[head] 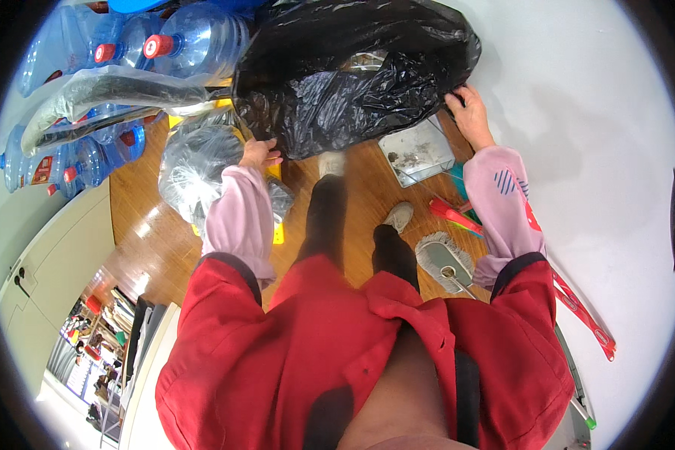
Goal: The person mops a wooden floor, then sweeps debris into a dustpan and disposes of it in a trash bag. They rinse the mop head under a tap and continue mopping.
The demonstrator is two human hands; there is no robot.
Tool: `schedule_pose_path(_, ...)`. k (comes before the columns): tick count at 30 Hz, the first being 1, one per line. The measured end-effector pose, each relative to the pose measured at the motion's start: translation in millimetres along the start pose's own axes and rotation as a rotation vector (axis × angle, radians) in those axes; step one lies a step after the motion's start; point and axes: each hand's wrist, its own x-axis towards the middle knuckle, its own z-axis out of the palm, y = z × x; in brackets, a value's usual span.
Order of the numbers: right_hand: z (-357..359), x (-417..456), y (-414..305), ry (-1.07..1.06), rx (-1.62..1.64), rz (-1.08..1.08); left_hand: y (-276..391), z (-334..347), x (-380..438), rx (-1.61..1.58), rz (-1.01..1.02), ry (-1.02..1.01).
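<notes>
A large black plastic bag [337,107] spreads across the upper middle, its mouth wide and some crumpled contents visible inside. My right hand [470,115] pinches the bag's rim at its right side, thumb and fingers on the film. At the bag's lower left edge is my left hand [260,153], fingers bent against the plastic; how firmly it grips does not show. Just left of that hand sits a clear plastic bag [194,169] over something dark. A metal dustpan [419,152] lies on the floor below the bag's right part.
Several blue water-cooler bottles [197,42] are stacked at upper left, near a plastic-wrapped curved object [112,90]. A dust mop head [443,259] and red broom parts [453,215] are beside my right foot. A white wall [607,169] rises on the right, a pale cabinet [56,253] on the left.
</notes>
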Motion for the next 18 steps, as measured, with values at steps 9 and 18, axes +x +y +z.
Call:
schedule_pose_path(9, -67, -3, -46, -0.005, 0.292, 0.242, 73, -6, -165, -0.143, 0.086, -0.381)
schedule_pose_path(18, -122, 67, -161, -0.002, 1.235, 0.511, 211, -15, -226, -0.697, 0.232, -0.68)
